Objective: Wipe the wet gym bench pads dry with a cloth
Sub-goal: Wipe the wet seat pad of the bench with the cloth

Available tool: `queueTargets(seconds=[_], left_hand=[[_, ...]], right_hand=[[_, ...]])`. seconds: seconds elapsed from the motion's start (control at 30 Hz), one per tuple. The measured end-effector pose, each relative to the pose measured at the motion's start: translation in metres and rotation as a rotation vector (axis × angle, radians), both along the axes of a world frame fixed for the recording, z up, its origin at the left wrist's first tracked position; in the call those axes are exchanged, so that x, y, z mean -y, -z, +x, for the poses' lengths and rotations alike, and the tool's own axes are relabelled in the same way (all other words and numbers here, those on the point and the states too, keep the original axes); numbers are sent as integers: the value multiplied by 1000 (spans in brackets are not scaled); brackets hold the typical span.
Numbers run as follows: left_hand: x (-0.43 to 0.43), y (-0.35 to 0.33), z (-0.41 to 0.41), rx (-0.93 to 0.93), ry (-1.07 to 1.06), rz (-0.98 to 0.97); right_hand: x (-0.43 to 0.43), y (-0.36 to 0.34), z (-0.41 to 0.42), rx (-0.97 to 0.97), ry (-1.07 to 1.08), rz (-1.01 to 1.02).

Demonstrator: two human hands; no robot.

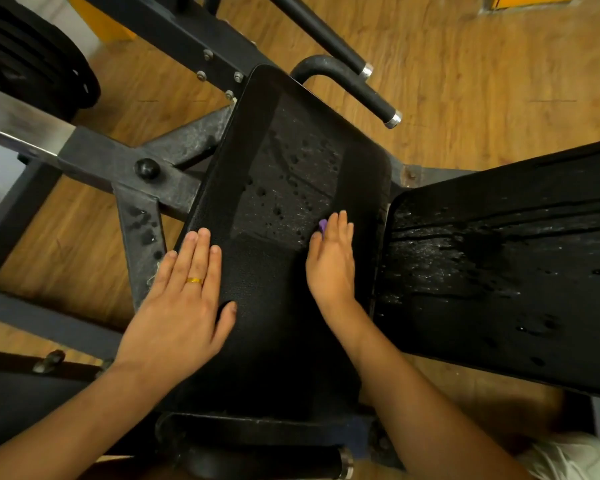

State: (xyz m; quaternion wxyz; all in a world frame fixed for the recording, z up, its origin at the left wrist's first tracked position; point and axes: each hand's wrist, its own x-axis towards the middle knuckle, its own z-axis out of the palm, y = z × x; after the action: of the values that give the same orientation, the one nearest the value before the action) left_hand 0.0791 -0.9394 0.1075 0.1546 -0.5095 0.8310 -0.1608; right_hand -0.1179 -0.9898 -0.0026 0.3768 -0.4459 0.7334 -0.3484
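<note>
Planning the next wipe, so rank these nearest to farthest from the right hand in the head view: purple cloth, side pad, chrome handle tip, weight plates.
From the right hand:
1. The purple cloth, under its fingertips.
2. The side pad, wet, just to its right.
3. The chrome handle tip, farther up.
4. The weight plates, far upper left.

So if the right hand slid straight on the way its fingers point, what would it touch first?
The right hand lies flat on the middle pad, with a purple cloth peeking from under its fingers. Straight ahead it would first meet the wet patch of droplets. Nothing taller seems to be in the way.
</note>
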Motion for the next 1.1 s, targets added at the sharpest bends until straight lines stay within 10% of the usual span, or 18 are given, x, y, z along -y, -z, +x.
queueTargets(seconds=[1.1], left_hand=[[3, 3, 3, -33, 26, 17]], right_hand=[[-10, 29, -7, -31, -33, -238]])
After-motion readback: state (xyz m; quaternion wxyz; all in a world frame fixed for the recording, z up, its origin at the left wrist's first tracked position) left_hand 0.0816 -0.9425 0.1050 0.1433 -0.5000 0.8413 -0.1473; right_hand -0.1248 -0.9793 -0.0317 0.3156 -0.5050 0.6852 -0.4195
